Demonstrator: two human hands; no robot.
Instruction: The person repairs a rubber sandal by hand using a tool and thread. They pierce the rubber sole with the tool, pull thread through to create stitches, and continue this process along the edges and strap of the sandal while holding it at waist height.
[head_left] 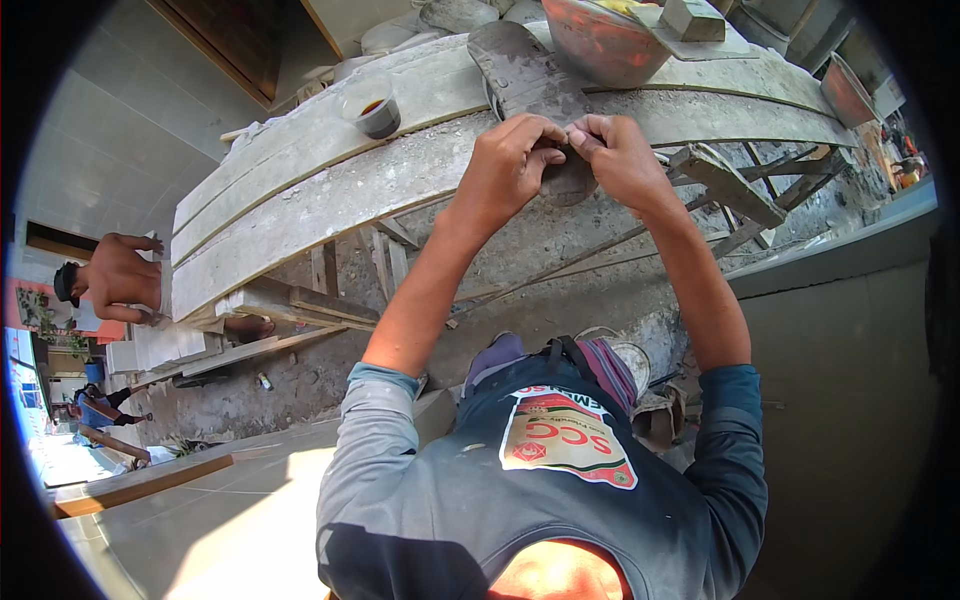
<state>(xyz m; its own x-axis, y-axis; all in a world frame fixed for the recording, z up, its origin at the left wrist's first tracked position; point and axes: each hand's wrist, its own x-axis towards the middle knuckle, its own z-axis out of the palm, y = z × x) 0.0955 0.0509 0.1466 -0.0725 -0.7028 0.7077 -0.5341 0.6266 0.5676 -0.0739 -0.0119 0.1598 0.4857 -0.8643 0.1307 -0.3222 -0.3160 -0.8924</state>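
Note:
My left hand (508, 168) and my right hand (622, 160) meet over the near edge of the plank platform, fingertips pinched together. What they pinch is too small or hidden to make out. Just beyond and beneath them is a long, flat, dusty grey piece (530, 75) with rounded ends, shaped like a flip-flop sole. Its far part lies on the planks (420, 165), and its near end shows below my fingers, past the edge. My hands cover its middle, so I cannot tell whether they grip it.
Left of my hands stands a clear cup (378, 112) of dark liquid. A reddish, cement-smeared basin (605, 40) and a grey block (692, 20) are at the far right. Wooden supports (730, 185) jut out below. A person (125, 275) is at the platform's left end.

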